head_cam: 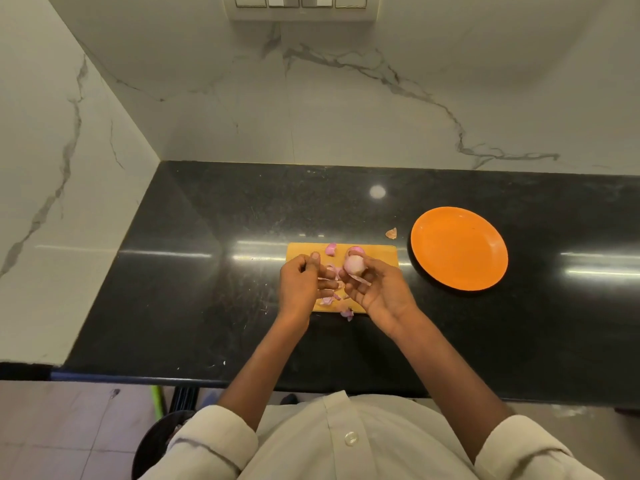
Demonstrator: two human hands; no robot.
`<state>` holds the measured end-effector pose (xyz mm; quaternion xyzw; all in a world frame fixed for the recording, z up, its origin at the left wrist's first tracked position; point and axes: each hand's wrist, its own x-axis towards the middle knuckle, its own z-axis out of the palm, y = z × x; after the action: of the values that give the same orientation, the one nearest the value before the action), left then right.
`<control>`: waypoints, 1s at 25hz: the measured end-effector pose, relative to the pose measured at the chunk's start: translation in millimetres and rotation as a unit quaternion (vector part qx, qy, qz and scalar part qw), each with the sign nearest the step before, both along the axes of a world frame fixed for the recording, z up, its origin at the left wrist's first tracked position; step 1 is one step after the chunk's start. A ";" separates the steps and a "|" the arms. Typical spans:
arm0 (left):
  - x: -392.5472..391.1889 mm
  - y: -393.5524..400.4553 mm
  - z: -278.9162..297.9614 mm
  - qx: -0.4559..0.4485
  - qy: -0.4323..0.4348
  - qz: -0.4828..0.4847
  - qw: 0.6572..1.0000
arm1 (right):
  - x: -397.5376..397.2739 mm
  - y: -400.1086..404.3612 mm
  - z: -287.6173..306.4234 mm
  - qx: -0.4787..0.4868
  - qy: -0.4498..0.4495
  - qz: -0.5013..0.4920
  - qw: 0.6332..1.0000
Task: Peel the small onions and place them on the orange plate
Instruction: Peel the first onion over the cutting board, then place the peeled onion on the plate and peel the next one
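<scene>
Small pale-pink peeled onion [355, 265] pinched between thumb and fingertips of right hand [379, 292], loose strip of skin trailing beneath it. Left hand [301, 284] loosely curled, fingers half-bent; whether peel is held cannot be told. Both hands held over rectangular yellow wooden cutting board [379, 252], strewn with purple-pink onion peels [330, 249]. Round orange plastic plate [459, 249] set just right of board on black polished stone counter [190, 271].

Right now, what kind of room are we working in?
Most likely a home kitchen: a dark stone countertop against a marble-look wall, with a wooden cutting board and onion peels on it.
</scene>
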<state>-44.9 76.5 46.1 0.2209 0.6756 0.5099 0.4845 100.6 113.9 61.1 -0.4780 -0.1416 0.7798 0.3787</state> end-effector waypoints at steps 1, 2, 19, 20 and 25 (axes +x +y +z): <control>1.3 1.5 -5.8 0.006 0.025 -0.015 1.000 | 2.0 2.8 -1.9 -0.030 0.027 -0.026 0.999; 3.5 2.9 -9.5 0.011 0.046 -0.031 0.998 | 4.6 5.6 -4.2 -0.048 0.042 -0.043 0.997; 113.3 108.0 -32.5 0.110 0.400 -0.330 0.848 | 151.9 112.2 -60.0 0.224 -0.569 -0.047 0.790; 116.5 111.5 -34.6 0.103 0.411 -0.341 0.839 | 155.9 116.7 -62.6 0.230 -0.589 -0.029 0.774; 112.7 104.9 -44.9 0.112 0.424 -0.314 0.842 | 169.1 116.9 -68.6 0.276 -0.636 0.069 0.717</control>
<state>67.8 181.4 1.2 0.6689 0.6474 0.2594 0.2573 269.7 230.9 -7.5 -0.7250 -0.5903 0.2420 0.2597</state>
